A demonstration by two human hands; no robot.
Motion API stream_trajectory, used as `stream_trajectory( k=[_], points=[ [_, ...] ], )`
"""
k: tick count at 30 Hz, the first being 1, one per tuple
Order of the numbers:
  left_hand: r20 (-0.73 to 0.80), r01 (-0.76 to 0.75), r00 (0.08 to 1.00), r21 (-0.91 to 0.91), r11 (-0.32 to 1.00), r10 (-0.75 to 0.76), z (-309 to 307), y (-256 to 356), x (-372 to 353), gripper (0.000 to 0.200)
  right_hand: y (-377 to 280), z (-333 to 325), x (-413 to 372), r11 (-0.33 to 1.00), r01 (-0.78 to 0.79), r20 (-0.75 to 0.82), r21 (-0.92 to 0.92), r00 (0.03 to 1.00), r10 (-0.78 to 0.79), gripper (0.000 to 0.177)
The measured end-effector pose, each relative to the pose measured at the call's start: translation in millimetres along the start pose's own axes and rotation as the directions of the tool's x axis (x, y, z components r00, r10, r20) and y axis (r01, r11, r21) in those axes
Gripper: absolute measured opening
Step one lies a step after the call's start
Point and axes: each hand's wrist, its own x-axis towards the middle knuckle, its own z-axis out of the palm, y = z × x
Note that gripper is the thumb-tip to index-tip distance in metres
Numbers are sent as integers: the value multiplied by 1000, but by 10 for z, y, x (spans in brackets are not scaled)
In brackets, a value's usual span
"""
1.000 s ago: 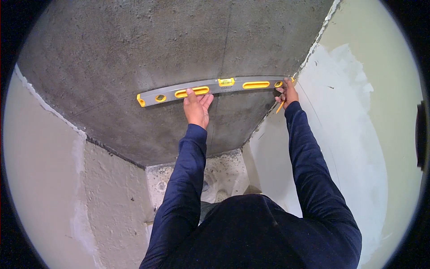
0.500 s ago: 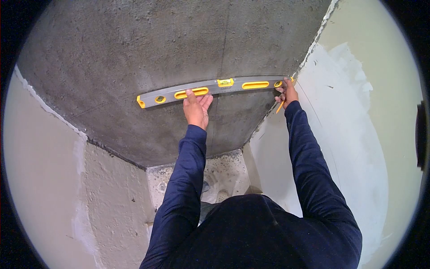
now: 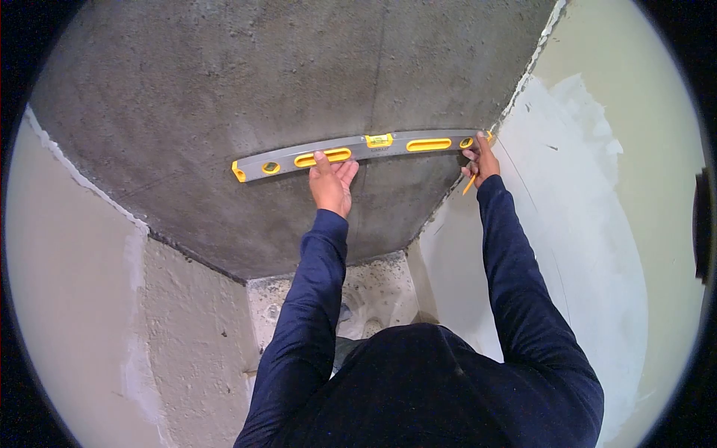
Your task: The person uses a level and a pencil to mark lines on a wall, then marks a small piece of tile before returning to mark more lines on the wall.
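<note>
A long grey spirit level (image 3: pixel 366 149) with yellow end caps and yellow-rimmed slots lies against the dark grey wall (image 3: pixel 224 89). My left hand (image 3: pixel 333 185) grips its lower edge at the left slot, thumb on the front face and fingers beneath. Near the level's right end, by the corner, my right hand (image 3: pixel 484 160) has its fingers on the level. A yellow pencil (image 3: pixel 469 185) sticks out downward from the curled fingers of that same hand.
On the right stands a wall (image 3: pixel 575 187) with a white patch and thin dark lines. A beige wall (image 3: pixel 82 246) is at the left. The speckled floor (image 3: pixel 388 284) shows below, between the walls.
The level, both hands and the walls appear slightly shifted right and down in the view. Both hands keep their places on the level.
</note>
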Motion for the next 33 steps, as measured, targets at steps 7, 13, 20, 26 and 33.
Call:
stream_trajectory(
  k=[7,13,20,26,33],
  points=[
    [22,-8,1000,-35,999,9,-21,-1,-11,46,661,-406,-186,979,-142,142,148,982,121,31],
    [-12,5,1000,9,1000,-5,12,18,-17,48,964,-562,-590,951,-238,204,195,959,199,53],
    [32,-3,999,0,1000,3,-37,-26,20,49,672,-184,-742,993,-72,417,89,909,28,73],
    [23,-22,999,-22,1000,22,-38,-53,32,48,251,1303,-1582,861,494,578,-120,740,-344,30],
    [331,70,944,-252,965,18,-317,-158,109,38,478,2445,-1958,440,882,746,-167,405,-529,22]
  ],
)
